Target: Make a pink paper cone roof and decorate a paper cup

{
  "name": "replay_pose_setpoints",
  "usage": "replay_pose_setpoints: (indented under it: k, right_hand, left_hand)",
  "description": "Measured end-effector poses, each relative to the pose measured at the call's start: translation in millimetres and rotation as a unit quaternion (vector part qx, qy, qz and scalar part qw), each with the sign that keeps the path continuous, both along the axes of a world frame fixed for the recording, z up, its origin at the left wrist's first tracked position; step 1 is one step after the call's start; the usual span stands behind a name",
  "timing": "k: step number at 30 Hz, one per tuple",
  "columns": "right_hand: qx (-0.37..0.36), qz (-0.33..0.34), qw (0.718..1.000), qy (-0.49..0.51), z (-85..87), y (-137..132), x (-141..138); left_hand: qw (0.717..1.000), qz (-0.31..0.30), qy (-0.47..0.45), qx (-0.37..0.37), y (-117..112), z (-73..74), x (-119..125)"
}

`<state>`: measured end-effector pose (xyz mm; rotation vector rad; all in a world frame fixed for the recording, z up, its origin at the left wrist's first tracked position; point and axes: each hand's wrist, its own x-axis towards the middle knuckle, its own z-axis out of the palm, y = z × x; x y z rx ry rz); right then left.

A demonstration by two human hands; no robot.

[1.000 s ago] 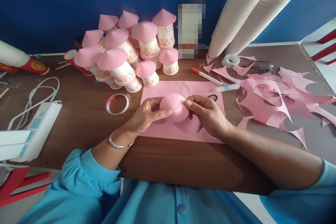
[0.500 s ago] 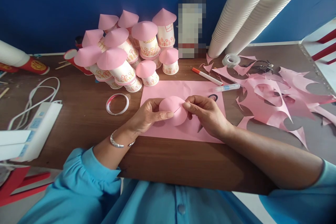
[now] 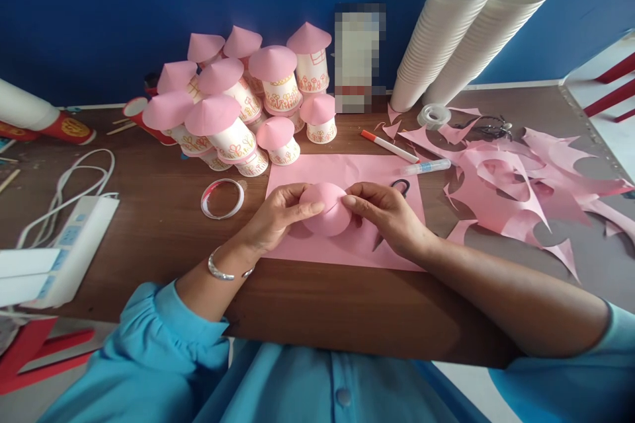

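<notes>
A round pink paper disc (image 3: 328,221), with a slit line running from its middle toward the right edge, is held up between both hands. My left hand (image 3: 284,213) pinches its left side, thumb on top near the middle. On the right edge, by the slit, my right hand (image 3: 384,211) grips it between thumb and fingers. Beneath lies a pink paper sheet (image 3: 307,248). Scissors (image 3: 403,189) with black handles rest on that sheet, partly hidden by my right hand.
Paper cups with pink cone roofs (image 3: 213,115) stand in a cluster behind. Tape rolls (image 3: 223,199), an orange-capped marker (image 3: 389,147), a clear pen (image 3: 425,167) and pink scraps (image 3: 496,178) lie around. Tall cup stacks (image 3: 441,39) lean at the wall; a power strip (image 3: 79,248) sits left.
The slit in the disc looks shorter and narrower, and my right fingers have shifted slightly left along its edge. The whole view has tilted a little.
</notes>
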<state>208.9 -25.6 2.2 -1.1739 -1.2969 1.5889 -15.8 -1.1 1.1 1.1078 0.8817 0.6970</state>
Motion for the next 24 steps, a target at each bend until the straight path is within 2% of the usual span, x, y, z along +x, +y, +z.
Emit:
replay_pose_setpoints:
  k: [4,8,10,12,14,17,20,21,22,24]
  right_hand:
    - [-0.02,0.009,1.0,0.018,-7.0,0.6,-0.9]
    - [-0.051,0.045,0.994,-0.083,-12.1,0.2,-1.6]
    - [-0.032,0.075,0.981,-0.177,-10.3,-0.9,-1.6]
    - [0.035,0.093,0.953,-0.288,-4.2,-2.5,-0.2]
    - [0.121,0.098,0.903,-0.401,6.0,-3.4,4.5]
    - [0.224,0.107,0.796,-0.552,24.4,-0.9,22.4]
    - [0.254,0.084,0.668,-0.694,34.8,6.6,53.0]
    - [0.258,0.074,0.634,-0.725,34.7,9.8,63.9]
    - [0.262,0.056,0.61,-0.746,32.9,13.0,74.1]
    - [0.286,0.055,0.585,-0.757,26.2,18.5,89.9]
  left_hand:
    - [0.995,0.052,0.081,0.039,0.0,2.5,1.0]
    - [0.969,0.059,0.207,0.12,1.8,6.0,2.3]
    - [0.936,0.049,0.29,0.192,3.4,6.5,2.1]
    - [0.882,0.037,0.38,0.277,4.8,6.4,1.3]
    - [0.827,0.014,0.452,0.334,5.7,5.5,-0.1]
    - [0.778,-0.028,0.525,0.345,6.7,1.2,-3.5]
    - [0.739,0.001,0.548,0.393,7.3,-5.3,-7.4]
    - [0.73,0.022,0.538,0.42,7.2,-7.0,-8.4]
    - [0.724,0.042,0.523,0.448,6.9,-8.0,-9.0]
    - [0.722,0.075,0.479,0.493,5.7,-8.1,-9.0]
